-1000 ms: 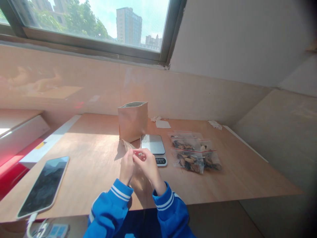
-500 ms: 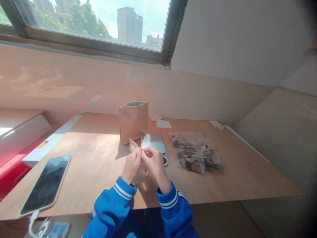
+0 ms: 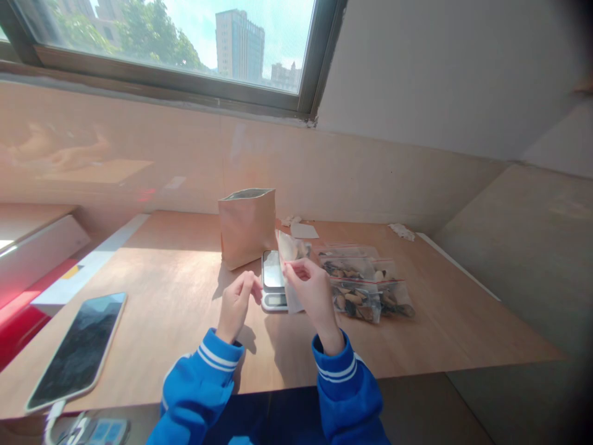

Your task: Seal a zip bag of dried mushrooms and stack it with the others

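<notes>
My right hand [image 3: 312, 287] is closed in a pinch on the top edge of a clear zip bag [image 3: 291, 248]. The bag hangs over the right part of a small digital scale [image 3: 273, 278] and hides some of it; its contents are hard to make out. My left hand [image 3: 238, 303] is just left of the scale, fingers loosely bent and apart, with nothing in them. Behind the scale a brown paper pouch [image 3: 245, 225] stands upright, its top open. To the right lie several zip bags [image 3: 354, 296] of dark and tan dried pieces.
A phone [image 3: 78, 346] with a white cable lies at the table's left. White paper [image 3: 304, 231] and crumpled tissue [image 3: 401, 231] lie near the wall at the back. The wooden table's [image 3: 417, 346] front edge runs close to my sleeves.
My hands have come apart. The right hand has carried the zip bag rightward over the scale, while the left has let go and moved slightly left and down.
</notes>
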{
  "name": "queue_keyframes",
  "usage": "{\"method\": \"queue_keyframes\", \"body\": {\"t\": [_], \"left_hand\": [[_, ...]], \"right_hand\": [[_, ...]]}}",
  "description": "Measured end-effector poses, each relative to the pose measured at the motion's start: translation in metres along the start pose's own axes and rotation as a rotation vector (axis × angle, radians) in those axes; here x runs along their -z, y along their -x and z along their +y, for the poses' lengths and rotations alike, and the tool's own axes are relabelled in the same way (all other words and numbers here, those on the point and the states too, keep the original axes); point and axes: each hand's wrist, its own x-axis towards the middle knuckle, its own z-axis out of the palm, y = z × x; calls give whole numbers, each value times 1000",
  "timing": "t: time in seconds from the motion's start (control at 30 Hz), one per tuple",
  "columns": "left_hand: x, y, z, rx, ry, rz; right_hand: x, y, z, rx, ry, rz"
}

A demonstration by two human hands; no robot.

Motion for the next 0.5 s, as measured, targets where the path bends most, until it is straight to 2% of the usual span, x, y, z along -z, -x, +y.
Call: {"method": "queue_keyframes", "body": {"t": [0.07,0.13,0.23,0.37,0.43,0.5], "left_hand": [[-9,1,2,37,84,-93],[-16,3,3,68,116,-115],[-19,5,4,87,90,-100],[-16,6,5,29,6,-123],[-14,8,7,3,-50,-96],[-10,11,10,-12,-75,-37]], "right_hand": [[-7,9,-11,7,-17,-109],[-13,18,-18,8,-21,-167],[-17,25,-21,13,-9,-181],[-20,28,-17,30,2,-188],[-20,26,-11,44,37,-125],[-16,19,-3,39,90,59]]}}
